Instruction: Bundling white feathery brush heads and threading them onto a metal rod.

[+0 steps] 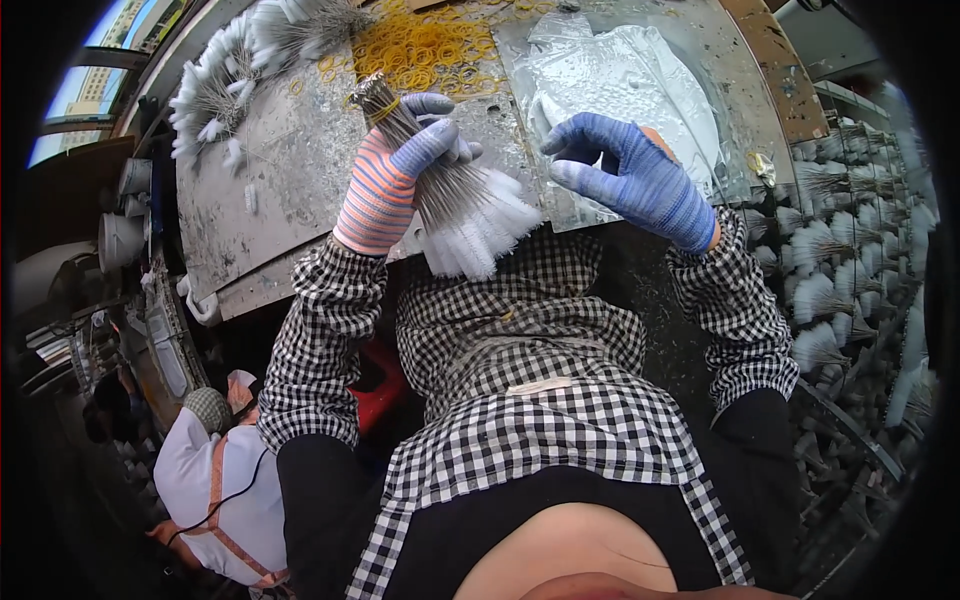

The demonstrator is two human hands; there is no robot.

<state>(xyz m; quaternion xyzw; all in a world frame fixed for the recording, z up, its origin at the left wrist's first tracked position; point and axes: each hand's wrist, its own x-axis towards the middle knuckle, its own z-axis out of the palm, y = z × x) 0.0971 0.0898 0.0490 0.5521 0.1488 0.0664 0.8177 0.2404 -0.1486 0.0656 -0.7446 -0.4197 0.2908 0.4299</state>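
While the left hand [400,165] grips a rubber-banded bundle of wire-stemmed brushes [440,180] over the metal worktable [270,170], the right hand [625,175] hovers beside it, fingers loosely curled, holding nothing. Light and springy (white bristle tips soft, easily crushed), the bundle is probably best grasped mid-stem, near the yellow band [385,108].

Beside the grey worktable [280,170]: left hand [395,170] wearing an orange-and-blue striped glove, right hand [625,175] wearing blue, white-tipped brush bundle [455,200] showing grey wire stems, yellow rubber bands [430,45] lying scattered, sleeves showing black-and-white check.
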